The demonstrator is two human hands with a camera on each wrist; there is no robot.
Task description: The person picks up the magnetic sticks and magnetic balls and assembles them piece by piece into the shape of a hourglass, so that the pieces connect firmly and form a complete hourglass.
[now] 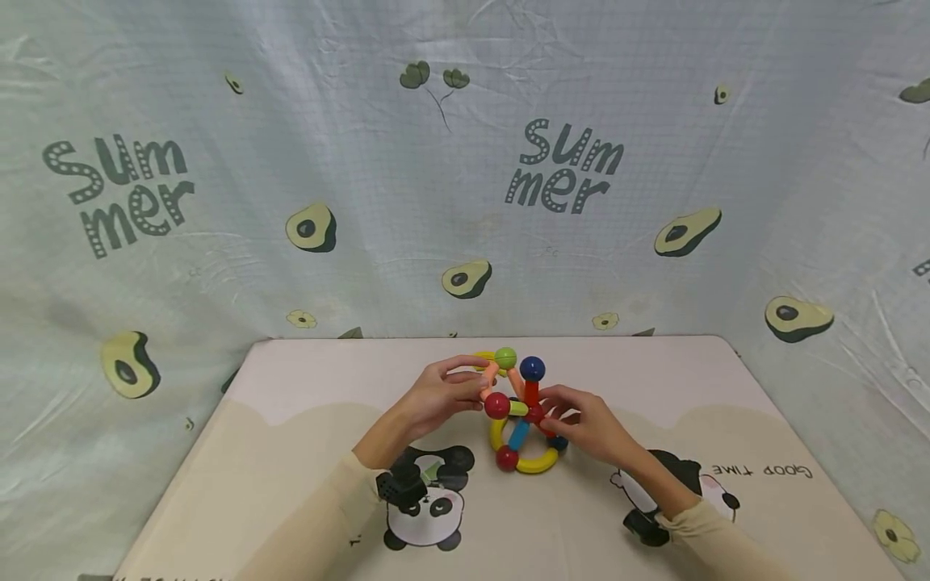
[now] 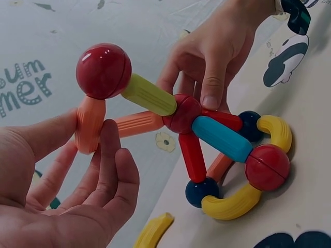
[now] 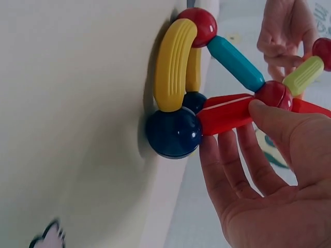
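A magnetic ball-and-rod toy structure stands on the table, its base a ring of yellow curved rods and balls. Red rods and a blue rod rise to a central red ball. From there a yellow-green rod reaches out to another red ball. My left hand pinches the orange rod under that outer ball. With thumb and fingers, my right hand grips a red rod just below the central ball. A dark blue ball tops an upright red rod.
Behind the structure lies a loose yellow curved rod. A green ball shows at the structure's far side. The table has a printed panda cover, and a patterned curtain hangs beyond its back edge.
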